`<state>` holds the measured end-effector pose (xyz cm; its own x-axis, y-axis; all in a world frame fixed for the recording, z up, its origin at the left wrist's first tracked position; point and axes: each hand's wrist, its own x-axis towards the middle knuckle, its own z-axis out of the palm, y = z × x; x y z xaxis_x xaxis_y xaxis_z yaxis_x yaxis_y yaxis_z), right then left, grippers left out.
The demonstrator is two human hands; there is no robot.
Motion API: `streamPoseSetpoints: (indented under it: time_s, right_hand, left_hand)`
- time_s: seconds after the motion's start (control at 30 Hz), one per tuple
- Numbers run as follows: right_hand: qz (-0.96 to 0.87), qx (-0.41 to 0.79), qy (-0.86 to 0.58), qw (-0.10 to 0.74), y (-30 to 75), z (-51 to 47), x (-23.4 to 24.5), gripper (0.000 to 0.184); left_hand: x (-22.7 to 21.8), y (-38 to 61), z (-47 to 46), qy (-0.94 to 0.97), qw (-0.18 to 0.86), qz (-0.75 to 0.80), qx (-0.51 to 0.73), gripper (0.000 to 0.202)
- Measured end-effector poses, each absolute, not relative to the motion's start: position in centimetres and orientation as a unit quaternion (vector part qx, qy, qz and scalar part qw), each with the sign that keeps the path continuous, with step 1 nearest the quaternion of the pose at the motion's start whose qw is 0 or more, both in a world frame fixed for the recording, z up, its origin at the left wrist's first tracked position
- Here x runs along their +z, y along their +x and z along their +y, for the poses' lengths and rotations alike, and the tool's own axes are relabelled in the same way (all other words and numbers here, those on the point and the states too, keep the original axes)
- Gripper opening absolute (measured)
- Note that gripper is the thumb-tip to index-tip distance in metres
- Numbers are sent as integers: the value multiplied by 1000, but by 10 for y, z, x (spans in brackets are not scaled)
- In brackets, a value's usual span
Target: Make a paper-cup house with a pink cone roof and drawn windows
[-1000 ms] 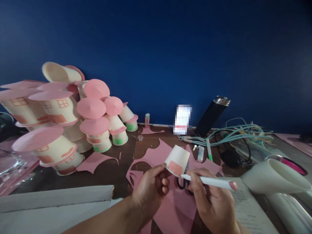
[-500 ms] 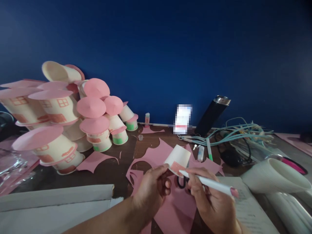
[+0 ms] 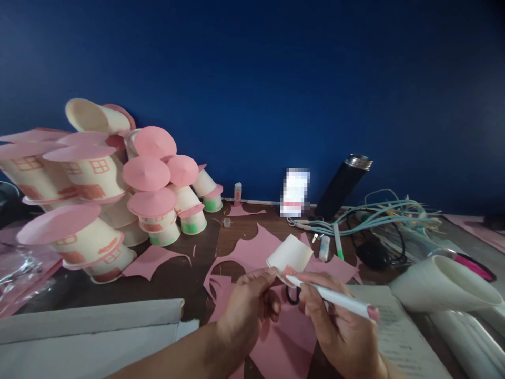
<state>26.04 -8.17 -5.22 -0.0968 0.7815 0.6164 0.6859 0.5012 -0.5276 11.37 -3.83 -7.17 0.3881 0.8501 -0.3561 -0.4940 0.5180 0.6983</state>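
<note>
A small white paper cup (image 3: 291,252) is tilted upside down at the middle, with a pink-red coloured patch near its rim. My left hand (image 3: 250,305) pinches the cup's rim between thumb and fingers. In my right hand (image 3: 341,326) is a white marker pen (image 3: 335,299) with a pink end, its tip against the coloured patch. The right fingertips also lie close to the cup's rim. Below the cup, a black loop (image 3: 292,296), perhaps a scissors handle, shows in part over the cut pink paper (image 3: 282,342).
Stacked paper-cup houses (image 3: 87,173) with pink cone roofs stand at the left. A phone (image 3: 295,192), a black flask (image 3: 344,187) and pale blue cables (image 3: 379,221) are at the back. Nested paper cups (image 3: 445,284) lie right, beside a printed sheet (image 3: 406,337); a white box (image 3: 90,337) is front left.
The cup has turned slightly in my left hand, so less of the coloured patch shows. My right hand and the marker have shifted a little to the left.
</note>
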Motion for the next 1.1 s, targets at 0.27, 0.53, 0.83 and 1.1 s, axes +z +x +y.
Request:
streamPoseSetpoints:
  time_s: [0.27, 0.53, 0.83, 1.1]
  right_hand:
    - [-736, 52, -496, 458, 259, -82, -52, 21]
    - [-735, 44, -502, 453, 257, -82, -53, 19]
    - [-735, 30, -518, 436, 257, -81, -56, 19]
    - [-725, 68, -498, 471, 258, -85, -53, 20]
  left_hand:
    - [-73, 113, -39, 292, 788, 353, 412, 25]
    - [-69, 112, -40, 310, 773, 372, 410, 27]
    - [-67, 113, -40, 308, 774, 380, 402, 25]
    - [-70, 112, -40, 291, 788, 367, 399, 24]
